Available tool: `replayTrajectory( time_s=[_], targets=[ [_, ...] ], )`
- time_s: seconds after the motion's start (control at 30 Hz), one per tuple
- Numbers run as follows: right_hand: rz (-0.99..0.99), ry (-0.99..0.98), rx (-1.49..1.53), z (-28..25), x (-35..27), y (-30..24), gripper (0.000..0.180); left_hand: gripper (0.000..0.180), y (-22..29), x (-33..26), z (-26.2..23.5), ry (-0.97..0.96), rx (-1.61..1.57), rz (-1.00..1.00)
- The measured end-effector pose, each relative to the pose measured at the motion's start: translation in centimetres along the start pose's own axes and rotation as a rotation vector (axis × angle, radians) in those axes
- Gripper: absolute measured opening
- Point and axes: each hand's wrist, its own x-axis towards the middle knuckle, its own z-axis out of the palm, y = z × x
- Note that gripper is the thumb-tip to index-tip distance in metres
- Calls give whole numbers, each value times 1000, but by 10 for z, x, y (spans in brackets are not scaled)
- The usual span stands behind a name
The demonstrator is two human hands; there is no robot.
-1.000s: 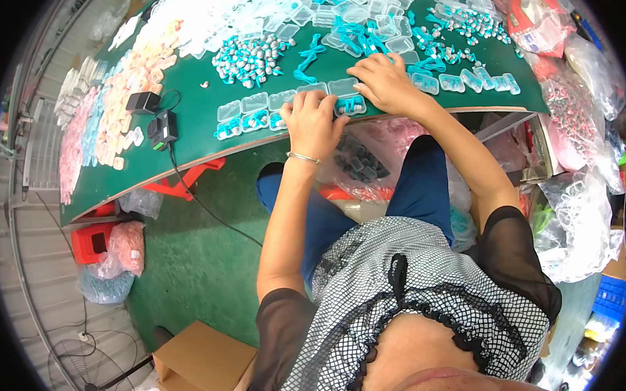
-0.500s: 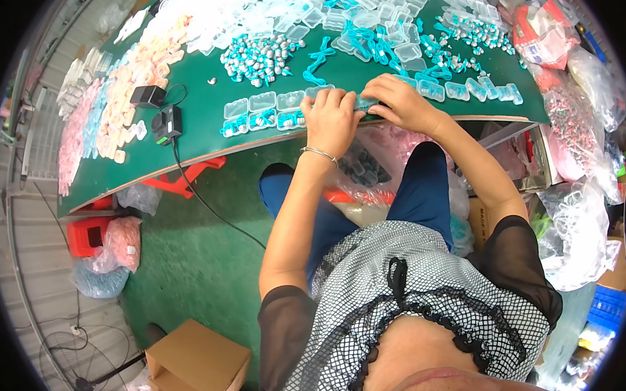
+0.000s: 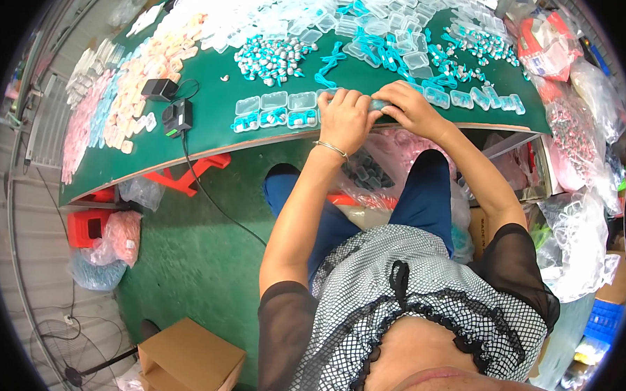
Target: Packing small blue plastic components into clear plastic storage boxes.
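Left hand: we are resting our left hand (image 3: pixel 345 120) palm down at the near edge of the green table (image 3: pixel 211 132), fingers curled together over the left end of a small clear plastic case (image 3: pixel 378 105); a thin bracelet (image 3: pixel 330 149) is sitting on that wrist.
Right hand: we are holding our right hand (image 3: pixel 413 110) just beside the left, thumb and fingertips pinching the right end of the same case.
Grip: both hands are pressing on the case from either side; we cannot tell whether its lid is open or closed, as the fingers are covering most of it.
Case position: the case is lying between the two hands, on the table's front edge, close to our body.
Filled row: just left of our left hand, we are seeing a short row of clear cases with teal pieces inside (image 3: pixel 275 110), lined up side by side.
Silver pile: further back, a heap of small silver and teal parts (image 3: pixel 270 55) is sitting well apart from the hands.
Teal cords: loose teal cords (image 3: pixel 330 67) are lying behind the hands, between the heap and a spread of empty clear cases (image 3: pixel 397 24).
Left side of table: pink and peach packets (image 3: pixel 132 93) are covering the far left; a black adapter with cable (image 3: pixel 178 117) is lying near them.
Right side: clear plastic bags of parts (image 3: pixel 581 130) are piling up beside the table's right end.
Floor: a cardboard box (image 3: pixel 190 361) is standing on the green floor at our left.
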Motion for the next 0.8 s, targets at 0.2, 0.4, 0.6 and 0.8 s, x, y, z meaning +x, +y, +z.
replayTrajectory(
  time_s=[0.2,0.4,0.6,0.8],
  targets=[
    [34,-39,47,-2,5,-13,22,17,-9,-4,-5,0,-155,-15],
    [47,17,100,-12,5,-23,26,22,0,2,-21,38,-215,-20],
    [154,10,245,-13,8,-28,30,22,1,-1,-29,46,-266,-48],
    [157,-24,295,-23,15,-50,23,23,0,-8,-35,75,-403,-10]
  ],
)
